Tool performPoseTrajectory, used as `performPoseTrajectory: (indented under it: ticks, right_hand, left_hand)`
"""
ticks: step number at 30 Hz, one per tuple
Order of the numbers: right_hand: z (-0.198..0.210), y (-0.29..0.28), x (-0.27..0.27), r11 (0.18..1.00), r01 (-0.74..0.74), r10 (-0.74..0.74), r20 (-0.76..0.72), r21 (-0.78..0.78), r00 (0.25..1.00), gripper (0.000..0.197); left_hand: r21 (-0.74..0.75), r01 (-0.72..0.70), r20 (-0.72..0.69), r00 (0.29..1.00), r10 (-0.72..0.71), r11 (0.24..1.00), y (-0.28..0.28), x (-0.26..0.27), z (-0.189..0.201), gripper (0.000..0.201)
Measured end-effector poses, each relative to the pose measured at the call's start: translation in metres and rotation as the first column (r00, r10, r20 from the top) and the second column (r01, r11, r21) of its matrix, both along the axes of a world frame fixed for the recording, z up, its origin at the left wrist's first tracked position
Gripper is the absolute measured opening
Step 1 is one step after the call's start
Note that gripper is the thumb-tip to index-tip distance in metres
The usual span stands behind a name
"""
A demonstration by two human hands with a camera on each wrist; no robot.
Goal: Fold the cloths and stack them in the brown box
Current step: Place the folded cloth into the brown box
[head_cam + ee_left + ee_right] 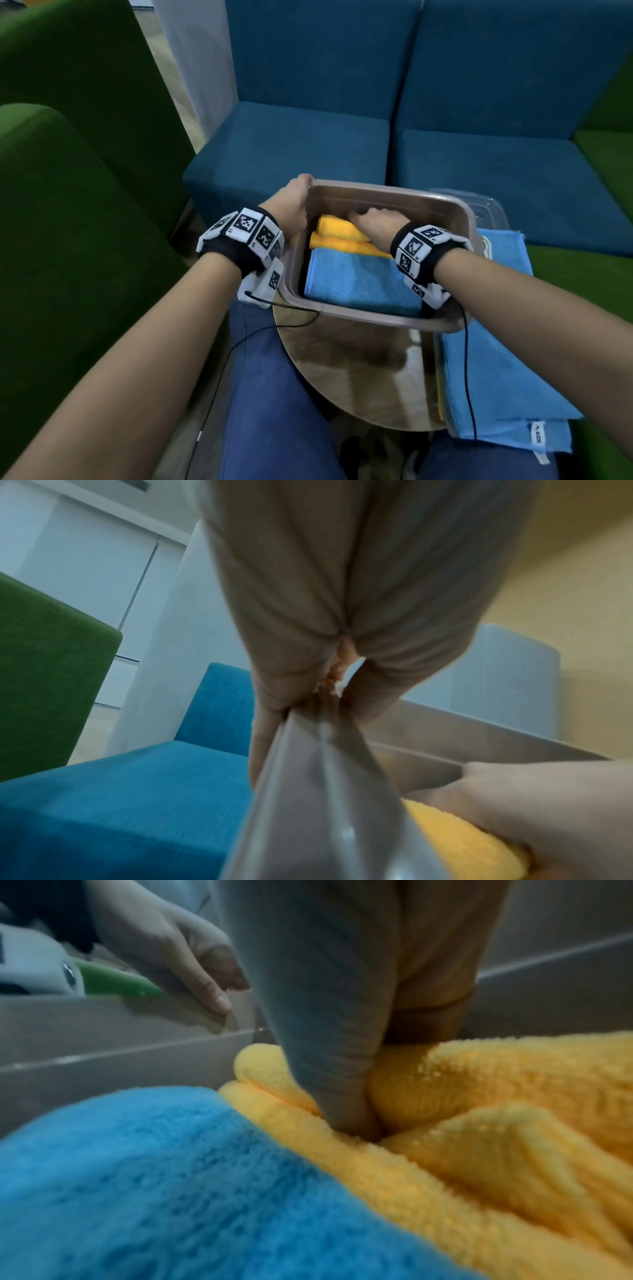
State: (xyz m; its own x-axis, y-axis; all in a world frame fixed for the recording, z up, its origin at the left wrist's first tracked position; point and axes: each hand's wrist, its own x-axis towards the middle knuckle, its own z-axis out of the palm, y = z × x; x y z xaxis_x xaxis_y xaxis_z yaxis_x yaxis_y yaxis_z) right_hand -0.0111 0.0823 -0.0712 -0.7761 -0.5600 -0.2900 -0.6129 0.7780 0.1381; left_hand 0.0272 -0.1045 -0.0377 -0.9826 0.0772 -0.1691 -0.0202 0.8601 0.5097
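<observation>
I have the folded yellow cloth [337,229] inside the brown box [376,195], at its far end, and my right hand [371,221] lies on top of it, fingers curled down into the pile, pressing it flat so it packs level, I judge. Just nearer my wrist than those fingertips lies a folded blue cloth [359,281], touching the yellow one. My left hand [294,202] pinches the box's far left rim, thumb inside and fingers outside, probably to stop the box sliding under the push. Beyond the box, to the right of my right hand, an unfolded blue cloth [496,377] waits on the round table [342,370].
</observation>
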Motion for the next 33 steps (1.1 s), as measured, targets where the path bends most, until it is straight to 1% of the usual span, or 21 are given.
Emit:
performPoseTrajectory:
  ticks: [2, 4, 7, 9, 10, 12, 13, 14, 17, 18, 19, 21, 22, 24, 26, 27, 28, 29, 31, 32, 33]
  right_hand:
    - [0.000, -0.005, 0.002, 1.000, -0.013, 0.013, -0.035, 0.014, 0.999, 0.040]
    - [0.003, -0.014, 0.007, 0.999, -0.028, 0.031, -0.113, 0.028, 0.993, 0.039]
    - [0.015, -0.027, 0.018, 0.999, -0.041, 0.032, -0.256, -0.028, 0.966, 0.036]
    - [0.020, -0.032, 0.027, 0.996, -0.061, 0.041, -0.301, -0.059, 0.953, 0.030]
    - [0.021, -0.034, 0.031, 0.998, -0.056, 0.044, -0.269, -0.040, 0.962, 0.028]
    - [0.019, -0.034, 0.036, 1.000, 0.003, -0.002, -0.124, 0.010, 0.992, 0.025]
    - [0.015, -0.032, 0.037, 0.999, 0.035, -0.035, -0.061, 0.013, 0.998, 0.025]
    - [0.012, -0.030, 0.037, 0.999, 0.054, -0.054, -0.033, -0.005, 0.998, 0.025]
    - [0.005, -0.028, 0.028, 0.992, 0.049, -0.051, -0.010, -0.114, 0.999, 0.025]
    - [0.001, -0.030, 0.024, 0.986, 0.044, -0.041, 0.023, -0.161, 0.999, 0.025]
    - [-0.003, -0.032, 0.020, 0.971, 0.056, -0.036, 0.088, -0.231, 0.995, 0.024]
    - [-0.015, -0.034, 0.009, 0.919, 0.110, -0.028, 0.216, -0.380, 0.976, 0.014]
    - [-0.021, -0.035, 0.004, 0.913, 0.099, -0.005, 0.232, -0.395, 0.973, 0.010]
    - [-0.036, -0.036, -0.007, 0.939, -0.005, 0.075, 0.189, -0.345, 0.979, 0.017]
    - [-0.050, -0.038, -0.017, 0.974, -0.025, 0.072, 0.203, -0.227, 0.977, 0.022]
    - [-0.060, -0.038, -0.026, 0.987, -0.028, 0.061, 0.203, -0.157, 0.977, 0.020]
    - [-0.058, -0.040, -0.028, 0.992, -0.027, 0.051, 0.201, -0.119, 0.978, 0.017]
    - [-0.048, -0.042, -0.024, 0.995, -0.024, 0.043, 0.199, -0.097, 0.979, 0.019]
    - [-0.024, -0.038, -0.011, 0.994, -0.024, 0.051, 0.247, -0.109, 0.968, 0.031]
    - [-0.013, -0.032, -0.007, 0.996, -0.024, 0.045, 0.257, -0.082, 0.965, 0.037]
    - [-0.007, -0.024, -0.007, 0.999, -0.004, 0.012, 0.251, -0.031, 0.968, 0.037]
  left_hand:
    - [0.002, -0.008, 0.008, 1.000, 0.008, 1.000, 0.001, 0.001, -0.003, 0.051]
    - [0.009, -0.003, 0.009, 1.000, 0.003, 1.000, 0.001, 0.000, -0.006, 0.052]
    - [0.016, 0.005, -0.001, 1.000, -0.005, 1.000, 0.003, -0.001, -0.010, 0.053]
    - [0.008, 0.006, -0.023, 1.000, -0.006, 1.000, 0.005, -0.001, -0.012, 0.052]
    - [0.003, 0.006, -0.027, 1.000, -0.006, 1.000, 0.006, 0.000, -0.012, 0.052]
    - [-0.003, 0.004, -0.027, 1.000, -0.005, 1.000, 0.008, 0.002, -0.012, 0.053]
    - [-0.001, -0.001, -0.022, 1.000, 0.001, 1.000, 0.009, 0.004, -0.012, 0.054]
    - [0.003, -0.007, -0.019, 1.000, 0.007, 1.000, 0.010, 0.006, -0.013, 0.054]
    - [0.016, -0.016, -0.012, 1.000, 0.016, 1.000, 0.012, 0.011, -0.012, 0.057]
    - [0.016, -0.019, -0.005, 1.000, 0.019, 1.000, 0.012, 0.011, -0.012, 0.058]
    - [0.017, -0.021, -0.002, 1.000, 0.022, 1.000, 0.012, 0.012, -0.012, 0.059]
    - [0.018, -0.027, -0.002, 1.000, 0.027, 0.999, 0.013, 0.012, -0.012, 0.061]
    - [0.017, -0.032, -0.001, 0.999, 0.032, 0.999, 0.014, 0.013, -0.012, 0.061]
    - [0.007, -0.041, -0.001, 0.999, 0.041, 0.999, 0.016, 0.014, -0.011, 0.061]
    - [-0.019, -0.053, 0.017, 0.998, 0.053, 0.998, 0.018, 0.017, -0.008, 0.062]
    - [-0.035, -0.063, 0.030, 0.997, 0.064, 0.997, 0.020, 0.018, -0.006, 0.061]
    - [-0.048, -0.074, 0.035, 0.997, 0.076, 0.996, 0.020, 0.019, -0.004, 0.061]
    - [-0.054, -0.083, 0.033, 0.996, 0.084, 0.995, 0.019, 0.018, -0.003, 0.060]
    - [-0.029, -0.078, 0.021, 0.997, 0.079, 0.996, 0.016, 0.015, -0.005, 0.058]
    - [-0.008, -0.070, 0.020, 0.997, 0.070, 0.997, 0.015, 0.013, -0.006, 0.059]
    - [0.013, -0.067, 0.025, 0.997, 0.067, 0.998, 0.013, 0.013, -0.007, 0.059]
